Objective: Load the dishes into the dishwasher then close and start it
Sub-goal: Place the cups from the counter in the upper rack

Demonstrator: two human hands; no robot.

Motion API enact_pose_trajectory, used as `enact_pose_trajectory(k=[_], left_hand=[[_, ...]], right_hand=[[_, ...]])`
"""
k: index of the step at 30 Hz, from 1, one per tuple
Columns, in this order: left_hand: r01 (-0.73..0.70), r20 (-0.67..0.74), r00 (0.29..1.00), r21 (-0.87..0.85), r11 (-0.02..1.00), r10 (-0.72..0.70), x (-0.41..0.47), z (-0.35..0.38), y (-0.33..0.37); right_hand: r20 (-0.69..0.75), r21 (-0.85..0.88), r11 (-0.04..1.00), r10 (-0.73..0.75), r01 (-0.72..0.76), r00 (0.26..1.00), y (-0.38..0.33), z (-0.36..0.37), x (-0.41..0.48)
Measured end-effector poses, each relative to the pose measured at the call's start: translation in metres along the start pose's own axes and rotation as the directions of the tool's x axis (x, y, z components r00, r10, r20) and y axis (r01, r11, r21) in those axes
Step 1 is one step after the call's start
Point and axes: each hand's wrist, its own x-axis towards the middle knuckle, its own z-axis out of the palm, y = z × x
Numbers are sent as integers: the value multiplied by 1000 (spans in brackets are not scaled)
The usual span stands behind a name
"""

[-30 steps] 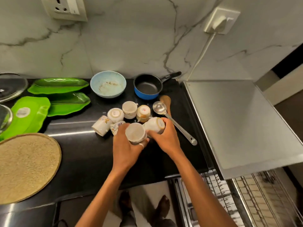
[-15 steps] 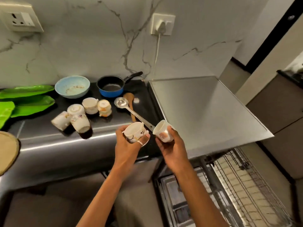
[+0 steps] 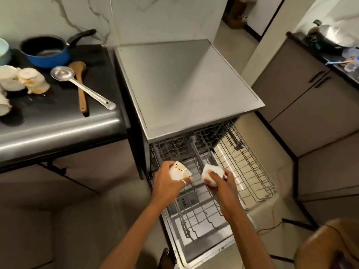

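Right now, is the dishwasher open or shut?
Open. The dishwasher has its wire rack pulled out, and its door lies flat.

The dark counter [image 3: 58,121] carries a blue pan [image 3: 46,52] near its back edge, handle toward the wall. In front of the pan, a steel ladle [image 3: 93,94] and a wooden spoon [image 3: 83,101] lie crossed, their handles running toward the front right corner. Further left stand white cups [image 3: 29,82], with a pale bowl [image 3: 3,52] behind them.
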Motion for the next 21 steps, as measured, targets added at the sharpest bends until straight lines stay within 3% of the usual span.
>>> enact_pose_trajectory(k=[3, 6, 10, 21], left_hand=[[-9, 129, 992, 162, 987, -12, 7, 46, -25], [19, 236, 966, 335, 942, -103, 10, 88, -57], [10, 329, 927, 456, 890, -180, 10, 126, -89], [-139, 356, 925, 636, 759, -129, 2, 202, -126]], right_hand=[[-79, -489, 869, -134, 79, 988, 23, -38, 18], [-58, -704, 702, -213, 111, 975, 47, -62, 36], [-15, -836, 537, -230, 114, 973, 75, -85, 55], [33, -969, 236, -170, 73, 985, 118, -126, 98]])
